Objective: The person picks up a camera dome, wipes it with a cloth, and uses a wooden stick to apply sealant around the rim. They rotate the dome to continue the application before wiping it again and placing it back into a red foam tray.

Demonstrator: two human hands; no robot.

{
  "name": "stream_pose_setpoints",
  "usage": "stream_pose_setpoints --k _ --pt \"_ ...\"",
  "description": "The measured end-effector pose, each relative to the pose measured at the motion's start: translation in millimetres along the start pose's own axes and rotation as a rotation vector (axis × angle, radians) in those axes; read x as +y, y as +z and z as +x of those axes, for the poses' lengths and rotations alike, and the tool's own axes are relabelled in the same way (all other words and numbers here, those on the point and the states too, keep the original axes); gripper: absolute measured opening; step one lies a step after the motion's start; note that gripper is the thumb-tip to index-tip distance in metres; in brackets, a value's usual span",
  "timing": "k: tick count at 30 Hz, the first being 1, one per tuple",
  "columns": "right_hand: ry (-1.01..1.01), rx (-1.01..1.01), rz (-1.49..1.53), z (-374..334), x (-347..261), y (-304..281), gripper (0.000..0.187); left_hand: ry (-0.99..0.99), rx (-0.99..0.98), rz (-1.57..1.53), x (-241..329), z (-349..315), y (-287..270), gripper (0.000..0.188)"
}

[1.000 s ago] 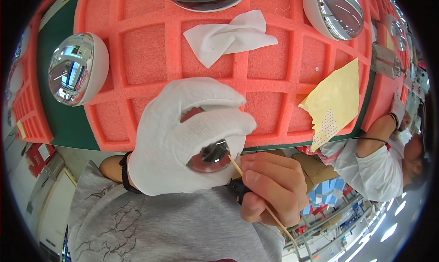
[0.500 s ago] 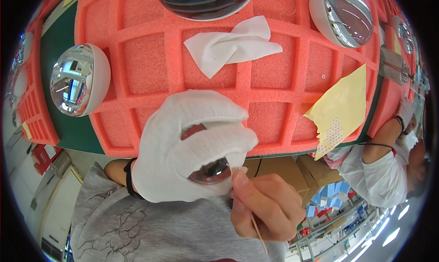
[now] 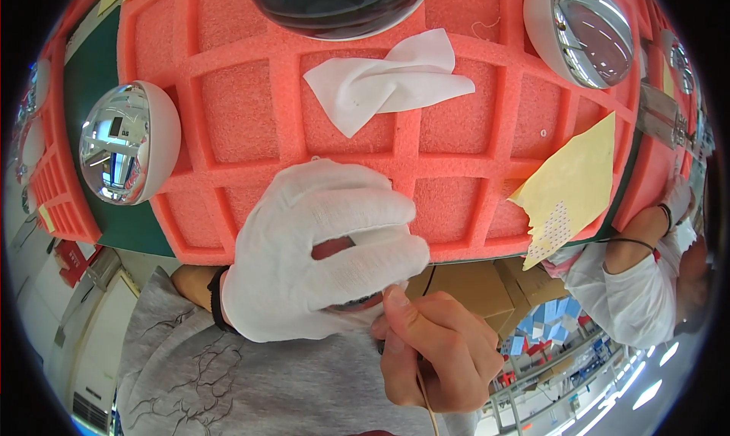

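Note:
My left hand (image 3: pixel 323 246), in a white cloth glove, is closed round a clear, shiny round piece that looks like a glass lens (image 3: pixel 356 304). The fingers cover most of it; a small part shows below them. Bare-fingered, my right hand (image 3: pixel 441 345) pinches a thin wooden stick (image 3: pixel 426 398) whose lower end points down. The upper tip of the stick is hidden by the fingertips, close to the lens's edge. Beyond the glove, a crumpled white cloth (image 3: pixel 388 79) lies on the pink foam tray (image 3: pixel 285 105).
A mirrored dome (image 3: pixel 129 143) stands at the left, a second mirrored dome (image 3: pixel 582 33) at the far right, and a large dark dome (image 3: pixel 338 6) at the far edge. Yellow sheets of paper (image 3: pixel 570 181) lie at the right. A co-worker's arm (image 3: pixel 642 227) is beyond them.
My left hand has turned a little, so less of the lens shows between its fingers. My right hand has shifted slightly left, still pinching the stick.

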State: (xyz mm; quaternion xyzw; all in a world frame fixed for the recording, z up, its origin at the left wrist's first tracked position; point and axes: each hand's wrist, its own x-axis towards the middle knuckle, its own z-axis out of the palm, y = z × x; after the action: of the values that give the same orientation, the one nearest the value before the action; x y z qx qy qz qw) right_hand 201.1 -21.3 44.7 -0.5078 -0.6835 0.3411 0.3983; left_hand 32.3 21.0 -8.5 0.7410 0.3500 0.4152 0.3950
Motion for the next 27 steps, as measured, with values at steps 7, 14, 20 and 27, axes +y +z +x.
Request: stream_pose_setpoints --k 7,14,20,27 --pt "-0.057 0.003 -0.006 11.2 4.6 3.5 0.021 0.01 0.118 0.011 1.7 1.1 4.9 0.046" --pt "-0.073 -0.005 0.128 0.1 9.2 -2.2 0.02 -0.059 0.085 0.042 11.9 4.4 -3.9 0.05" --pt "-0.022 -0.044 0.168 -0.3 9.7 -5.3 0.019 -0.064 0.101 0.062 12.4 2.7 -1.4 0.052" --pt "-0.009 -0.022 0.184 -0.2 12.1 -2.9 0.02 -0.066 0.024 0.046 12.6 2.7 -3.6 0.054"
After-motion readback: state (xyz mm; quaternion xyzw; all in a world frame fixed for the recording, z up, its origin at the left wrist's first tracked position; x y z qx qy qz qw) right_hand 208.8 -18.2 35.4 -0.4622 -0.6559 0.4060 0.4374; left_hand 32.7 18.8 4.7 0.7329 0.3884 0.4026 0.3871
